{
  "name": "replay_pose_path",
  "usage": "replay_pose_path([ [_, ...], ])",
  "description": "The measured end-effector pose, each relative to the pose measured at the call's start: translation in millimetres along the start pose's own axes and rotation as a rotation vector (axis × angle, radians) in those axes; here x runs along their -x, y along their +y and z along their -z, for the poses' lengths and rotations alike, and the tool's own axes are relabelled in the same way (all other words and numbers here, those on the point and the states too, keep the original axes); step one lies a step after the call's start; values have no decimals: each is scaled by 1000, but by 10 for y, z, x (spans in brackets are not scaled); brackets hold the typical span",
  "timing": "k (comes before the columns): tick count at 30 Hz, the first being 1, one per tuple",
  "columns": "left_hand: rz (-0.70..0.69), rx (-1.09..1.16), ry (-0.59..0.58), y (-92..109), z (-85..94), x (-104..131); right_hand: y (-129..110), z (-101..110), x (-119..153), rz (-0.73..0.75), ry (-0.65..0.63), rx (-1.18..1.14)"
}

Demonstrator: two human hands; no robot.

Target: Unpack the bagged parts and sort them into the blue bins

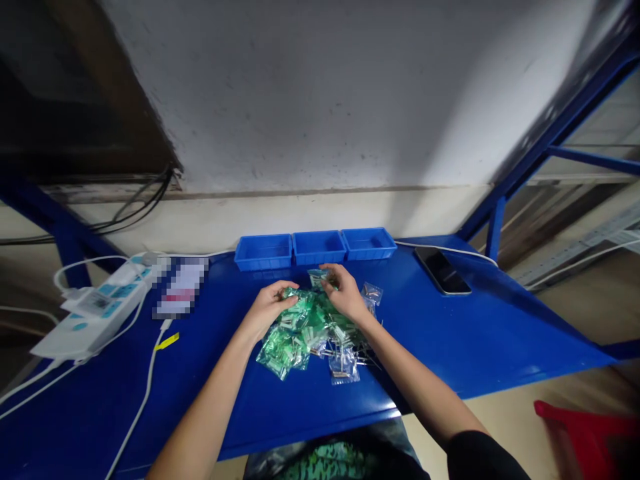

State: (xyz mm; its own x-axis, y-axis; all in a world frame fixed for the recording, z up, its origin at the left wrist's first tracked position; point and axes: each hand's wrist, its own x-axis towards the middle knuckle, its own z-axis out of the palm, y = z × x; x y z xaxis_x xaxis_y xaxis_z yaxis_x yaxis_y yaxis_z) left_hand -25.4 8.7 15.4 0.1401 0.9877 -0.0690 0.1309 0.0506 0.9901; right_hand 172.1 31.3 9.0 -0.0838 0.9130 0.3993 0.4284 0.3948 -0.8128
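Observation:
A pile of small plastic packets lies on the blue table point(420, 347), with green packets point(283, 350) mostly on its left. Clear packets point(344, 367) and loose thin metal pieces, like screws or pins, lie on the right. My left hand point(270, 308) is closed with thumb and fingers on a green packet point(299, 303) at the pile's upper left. At the far edge of the pile, my right hand point(346, 293) pinches a small greenish packet point(317, 277). What is inside the packets is too small to make out.
Three blue bins point(319, 247) stand in a row against the wall. A phone point(444, 270) lies to the right. On the left are a white power strip point(95, 313) with cables, a blurred-out item point(183, 287) and a yellow tag point(167, 341). A red stool point(590, 433) stands at lower right.

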Motion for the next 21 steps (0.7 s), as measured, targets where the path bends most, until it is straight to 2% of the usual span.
replay_pose_path([
  [3,-16,-168,75,-43,6,-24,-36,0,41,-18,39,-33],
  [6,-219,-396,256,-28,-40,-10,-104,34,64,-26,112,-118],
  [8,-318,-414,324,34,-103,33,-166,62,92,33,146,-160],
  [9,-295,-344,311,75,-139,61,-198,72,111,98,147,-157],
  [12,-74,83,142,186,-234,138,-280,79,180,357,92,-72],
  [14,-22,284,86,218,-263,162,-318,67,220,458,56,16],
  [17,-119,232,147,197,-245,160,-370,57,248,382,45,127],
  [21,-437,-209,279,157,-204,175,-446,85,224,141,-24,75],
])
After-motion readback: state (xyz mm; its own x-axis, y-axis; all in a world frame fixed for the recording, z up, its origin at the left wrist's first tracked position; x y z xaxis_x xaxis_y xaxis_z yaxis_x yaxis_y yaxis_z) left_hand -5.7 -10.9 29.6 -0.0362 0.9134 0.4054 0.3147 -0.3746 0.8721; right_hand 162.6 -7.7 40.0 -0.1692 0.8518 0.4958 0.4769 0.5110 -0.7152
